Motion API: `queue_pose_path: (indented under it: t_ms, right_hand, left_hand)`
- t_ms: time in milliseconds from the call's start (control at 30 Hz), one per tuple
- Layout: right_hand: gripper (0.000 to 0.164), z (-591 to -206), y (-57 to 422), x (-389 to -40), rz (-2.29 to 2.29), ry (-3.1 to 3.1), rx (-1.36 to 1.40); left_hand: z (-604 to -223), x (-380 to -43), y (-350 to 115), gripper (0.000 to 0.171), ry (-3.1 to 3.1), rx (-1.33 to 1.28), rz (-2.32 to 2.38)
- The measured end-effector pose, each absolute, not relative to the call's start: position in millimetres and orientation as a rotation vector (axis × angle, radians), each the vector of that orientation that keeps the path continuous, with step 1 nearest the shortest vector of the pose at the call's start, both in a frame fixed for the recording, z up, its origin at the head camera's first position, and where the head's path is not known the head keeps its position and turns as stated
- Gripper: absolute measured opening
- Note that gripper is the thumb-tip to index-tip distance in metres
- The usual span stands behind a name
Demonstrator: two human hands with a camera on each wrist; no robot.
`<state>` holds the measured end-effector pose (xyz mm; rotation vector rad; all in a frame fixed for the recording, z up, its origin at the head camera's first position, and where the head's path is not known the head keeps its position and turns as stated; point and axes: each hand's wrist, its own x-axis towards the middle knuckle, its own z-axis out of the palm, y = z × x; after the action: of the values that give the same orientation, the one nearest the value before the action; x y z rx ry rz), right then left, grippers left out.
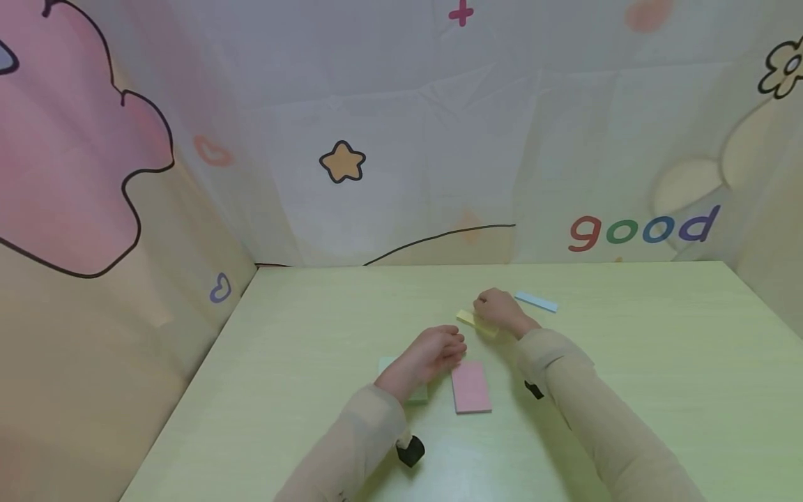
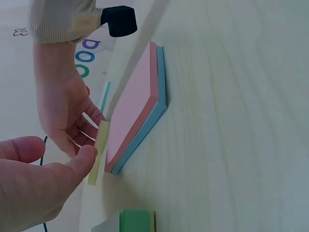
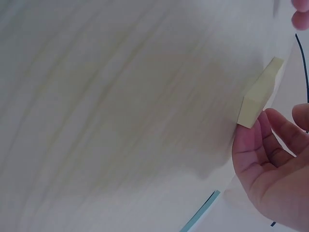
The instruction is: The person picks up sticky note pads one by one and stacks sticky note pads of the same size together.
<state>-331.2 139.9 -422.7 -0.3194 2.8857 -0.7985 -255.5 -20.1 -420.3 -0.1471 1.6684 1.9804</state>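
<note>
My right hand (image 1: 502, 310) is over one end of a narrow yellow strip-shaped pad (image 1: 466, 318). In the right wrist view its loosely bent fingers are right at the end of the yellow pad (image 3: 256, 99), with the thumb held apart from them. My left hand (image 1: 439, 348) hovers with loosely bent fingers between the yellow pad and a pink pad (image 1: 472, 388), holding nothing. The left wrist view shows the pink pad (image 2: 133, 106) lying on a blue one (image 2: 160, 104). My left forearm partly hides a green pad (image 1: 418, 395).
A narrow light-blue strip (image 1: 536, 302) lies beyond my right hand. The pale wood-grain table (image 1: 659, 376) meets a printed cloth backdrop (image 1: 408, 195) at the back and sides. Dark camera pieces (image 1: 410, 452) hang below the sleeves.
</note>
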Motion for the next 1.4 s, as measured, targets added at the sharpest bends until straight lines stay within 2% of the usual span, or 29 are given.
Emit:
queue_pose_path:
  t_ms: [300,467,767,1400]
  right_hand:
    - [0.026,-427,143,-330,-0.916,2.778,-0.25]
    - [0.032,-424,145,-327,-0.988,2.667,-0.217]
    - [0.027,-423,147,-327,-1.103,2.548,-0.142]
    - [0.026,-422,142,-326,-1.125,2.456,-0.101]
  left_hand:
    - [-424,-266,-10,0.053,1.677,-0.182,1.983]
    - [-427,-269,-5,0.051,1.686,-0.202,1.976]
    - [-430,-275,-2,0.052,1.672,-0.198,1.993]
    - [-431,-277,2,0.045,1.669,-0.293,2.045]
